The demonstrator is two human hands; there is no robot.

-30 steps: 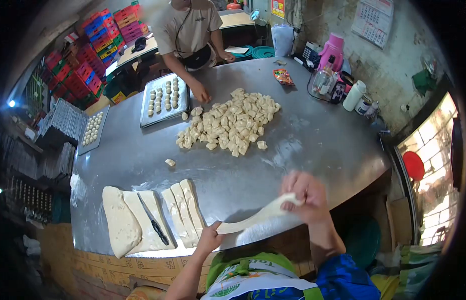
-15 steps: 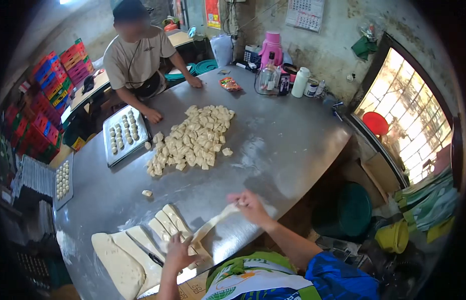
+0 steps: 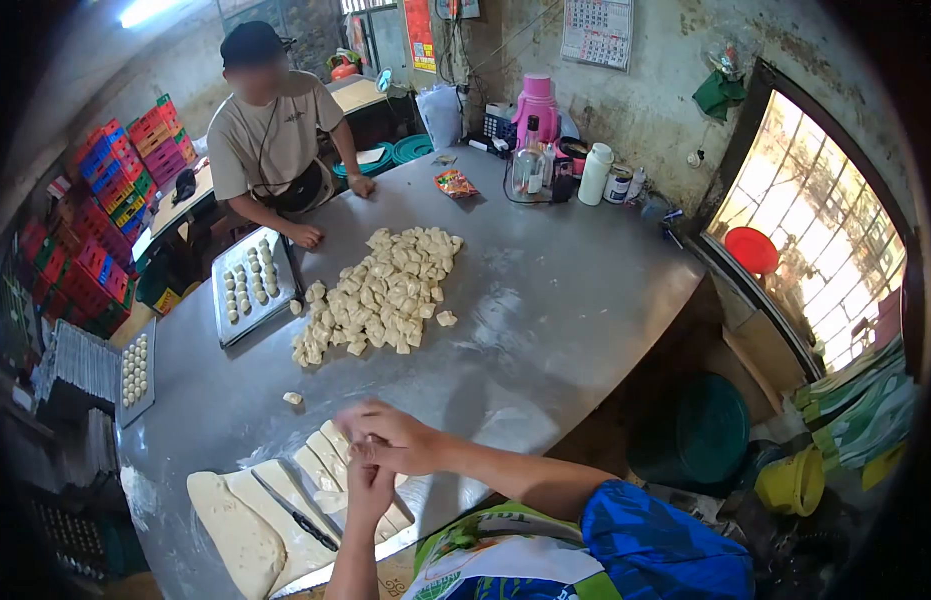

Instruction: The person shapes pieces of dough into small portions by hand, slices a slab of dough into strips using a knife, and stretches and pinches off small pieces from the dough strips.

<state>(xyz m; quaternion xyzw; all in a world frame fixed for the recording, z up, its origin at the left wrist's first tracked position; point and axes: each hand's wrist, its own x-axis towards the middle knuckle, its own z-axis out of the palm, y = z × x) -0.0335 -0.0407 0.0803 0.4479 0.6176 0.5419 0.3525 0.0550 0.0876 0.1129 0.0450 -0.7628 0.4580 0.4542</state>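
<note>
My hands meet above the cut dough strips (image 3: 323,458) near the table's front edge. My left hand (image 3: 370,492) is closed, its fingers largely covered by the right. Beside it shows a pale dough strip (image 3: 330,501), partly hidden by the hand. Across the top of it lies my right hand (image 3: 397,440), its fingers smeared by motion. To the left, a knife (image 3: 303,522) with a black handle rests on a flat sheet of dough (image 3: 235,530). Farther up the table is a big heap of dough pieces (image 3: 380,295), with a single dough piece (image 3: 292,398) apart from it.
Across the table stands a person (image 3: 275,140), one hand near a tray of dough balls (image 3: 225,325). A second tray (image 3: 130,408) sits at the left edge. Bottles (image 3: 528,170), a pink jug (image 3: 537,105) and a red packet (image 3: 455,184) stand or lie at the back.
My right hand has moved left from the far end of the stretched dough strip onto my left hand. The strip no longer spans between them. The knife is now more exposed.
</note>
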